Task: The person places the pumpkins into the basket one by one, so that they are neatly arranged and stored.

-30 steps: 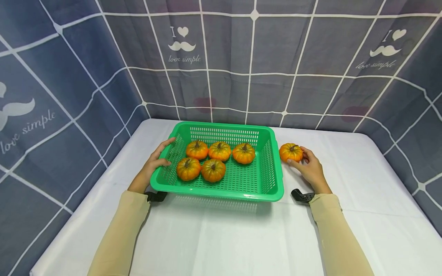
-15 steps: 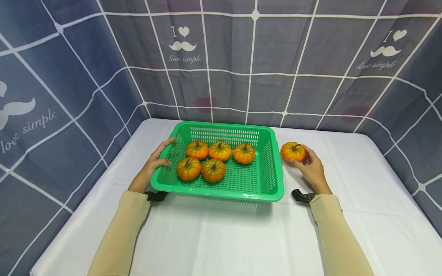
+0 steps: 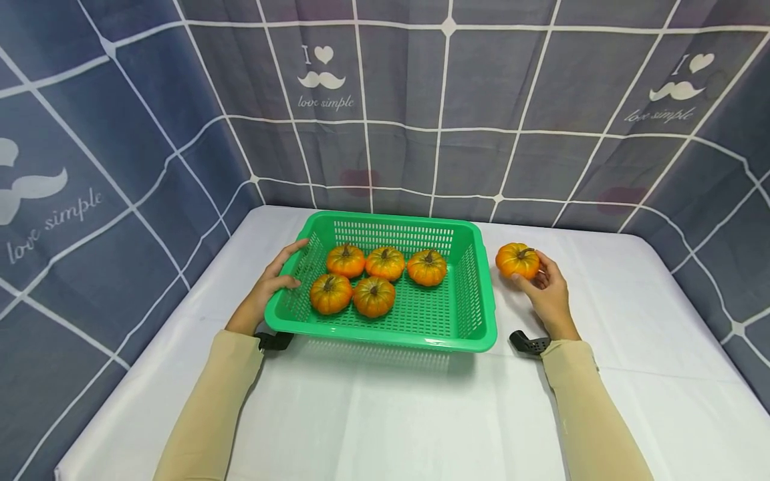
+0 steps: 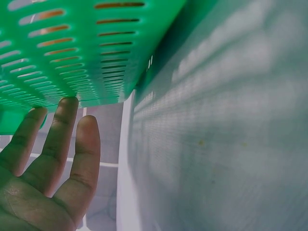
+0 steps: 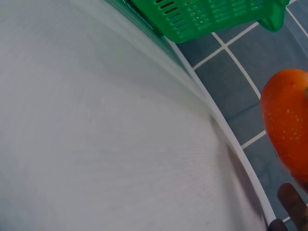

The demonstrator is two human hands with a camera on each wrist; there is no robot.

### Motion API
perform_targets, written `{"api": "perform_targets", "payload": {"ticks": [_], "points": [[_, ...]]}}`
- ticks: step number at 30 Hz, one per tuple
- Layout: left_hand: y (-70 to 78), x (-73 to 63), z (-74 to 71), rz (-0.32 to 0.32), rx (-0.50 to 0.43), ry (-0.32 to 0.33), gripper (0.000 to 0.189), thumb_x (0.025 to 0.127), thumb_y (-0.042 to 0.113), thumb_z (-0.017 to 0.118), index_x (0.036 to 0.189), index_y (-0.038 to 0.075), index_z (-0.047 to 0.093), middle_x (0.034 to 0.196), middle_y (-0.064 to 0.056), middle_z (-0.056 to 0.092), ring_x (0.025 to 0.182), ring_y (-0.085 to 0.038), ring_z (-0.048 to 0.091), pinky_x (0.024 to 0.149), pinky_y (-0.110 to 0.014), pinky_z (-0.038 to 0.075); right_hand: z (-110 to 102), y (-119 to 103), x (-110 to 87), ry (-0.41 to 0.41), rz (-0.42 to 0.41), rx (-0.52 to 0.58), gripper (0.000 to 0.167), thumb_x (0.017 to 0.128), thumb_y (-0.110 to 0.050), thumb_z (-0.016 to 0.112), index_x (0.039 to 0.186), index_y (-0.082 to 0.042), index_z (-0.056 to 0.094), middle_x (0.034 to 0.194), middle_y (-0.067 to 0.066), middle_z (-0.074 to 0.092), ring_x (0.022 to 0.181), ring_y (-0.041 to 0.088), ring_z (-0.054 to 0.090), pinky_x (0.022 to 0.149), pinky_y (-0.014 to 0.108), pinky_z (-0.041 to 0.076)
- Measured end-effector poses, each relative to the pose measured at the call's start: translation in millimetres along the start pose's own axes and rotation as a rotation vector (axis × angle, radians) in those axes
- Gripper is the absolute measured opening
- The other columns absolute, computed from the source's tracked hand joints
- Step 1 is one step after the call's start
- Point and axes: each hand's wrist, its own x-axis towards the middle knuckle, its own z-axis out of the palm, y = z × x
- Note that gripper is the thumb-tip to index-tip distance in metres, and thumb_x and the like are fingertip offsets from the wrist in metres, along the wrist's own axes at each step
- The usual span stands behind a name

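My left hand (image 3: 265,294) holds the left end of a green slotted plastic basket (image 3: 385,339), its thumb over the rim. In the left wrist view, several fingers (image 4: 86,154) reach up to the basket's outer wall (image 4: 72,62), and a shadow lies on the cloth below it. Five-lobed detail aside, several small orange pumpkins sit inside, one being the front-left pumpkin (image 3: 331,294). To the right of the basket, my right hand (image 3: 549,294) grips another small pumpkin (image 3: 517,260) between thumb and fingers. That pumpkin (image 5: 288,120) is cut off at the right wrist view's edge.
A white cloth (image 3: 385,414) covers the table. Dark grey-blue curtains (image 3: 475,80) with white grid lines stand behind it and along both sides. A black wrist device (image 3: 528,343) sits by the right cuff, another (image 3: 274,341) by the left.
My right hand has moved slightly right and away from the basket, with the small pumpkin in it. The left hand and the basket stay almost where they were.
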Motion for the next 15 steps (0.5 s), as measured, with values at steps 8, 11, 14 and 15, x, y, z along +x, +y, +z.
{"api": "perform_targets", "payload": {"ticks": [8, 11, 14, 15], "points": [[-0.8, 1.9, 0.4, 0.011, 0.049, 0.007, 0.089, 0.084, 0.000, 0.050, 0.171, 0.007, 0.028, 0.182, -0.011, 0.008, 0.164, -0.037, 0.006, 0.118, -0.060, 0.028, 2.6, -2.9, -0.8, 0.072, -0.025, 0.109, 0.073, 0.098, 0.002, 0.073, 0.162, 0.001, 0.039, 0.137, -0.007, 0.052, 0.117, 0.002, 0.051, 0.099, 0.017, 0.043], [-1.4, 2.2, 0.2, 0.018, 0.048, 0.010, 0.089, 0.084, 0.000, 0.050, 0.170, 0.006, 0.028, 0.181, -0.011, 0.008, 0.165, -0.037, 0.003, 0.120, -0.066, 0.021, 3.6, -5.6, -1.6, 0.093, -0.034, 0.128, 0.068, 0.098, 0.003, 0.073, 0.157, 0.001, 0.040, 0.134, -0.009, 0.053, 0.117, 0.004, 0.051, 0.098, 0.018, 0.043], [-1.0, 1.5, 0.0, 0.014, 0.044, 0.009, 0.089, 0.084, 0.000, 0.050, 0.171, 0.007, 0.028, 0.181, -0.010, 0.008, 0.165, -0.037, 0.005, 0.120, -0.068, 0.022, 4.6, -7.2, -2.5, 0.110, -0.049, 0.141, 0.065, 0.097, 0.002, 0.073, 0.154, -0.002, 0.042, 0.131, -0.013, 0.054, 0.118, 0.005, 0.051, 0.096, 0.017, 0.043], [-1.3, 1.3, -0.2, 0.015, 0.047, 0.009, 0.089, 0.084, 0.000, 0.050, 0.171, 0.007, 0.028, 0.181, -0.010, 0.008, 0.165, -0.037, 0.004, 0.120, -0.068, 0.021, 4.8, -7.5, -2.6, 0.114, -0.057, 0.146, 0.063, 0.097, 0.002, 0.073, 0.153, -0.003, 0.043, 0.130, -0.013, 0.054, 0.117, 0.005, 0.051, 0.096, 0.017, 0.043]]}}
